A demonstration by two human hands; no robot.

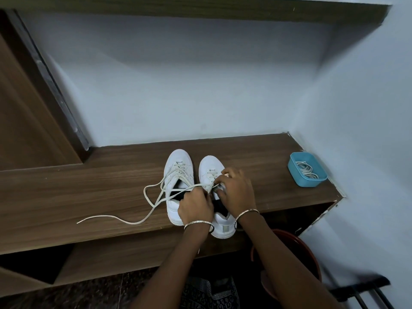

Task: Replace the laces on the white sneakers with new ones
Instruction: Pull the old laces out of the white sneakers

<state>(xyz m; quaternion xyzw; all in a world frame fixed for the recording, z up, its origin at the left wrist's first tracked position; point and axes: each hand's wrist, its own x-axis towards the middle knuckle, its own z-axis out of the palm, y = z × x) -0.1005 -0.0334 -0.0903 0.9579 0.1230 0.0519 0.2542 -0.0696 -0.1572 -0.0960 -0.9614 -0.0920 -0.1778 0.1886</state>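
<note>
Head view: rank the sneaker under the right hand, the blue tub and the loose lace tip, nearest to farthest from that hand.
1. Sneaker, directly under the right hand.
2. Blue tub, off to the right.
3. Loose lace tip, far left on the shelf.

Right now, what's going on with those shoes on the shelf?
A person is working on the right sneaker. The left hand and right hand both hold its lace near the upper eyelets, and a long loose end trails left across the shelf. The left sneaker beside it is loosely laced. A blue tub holding more laces sits untouched at the far right.
</note>
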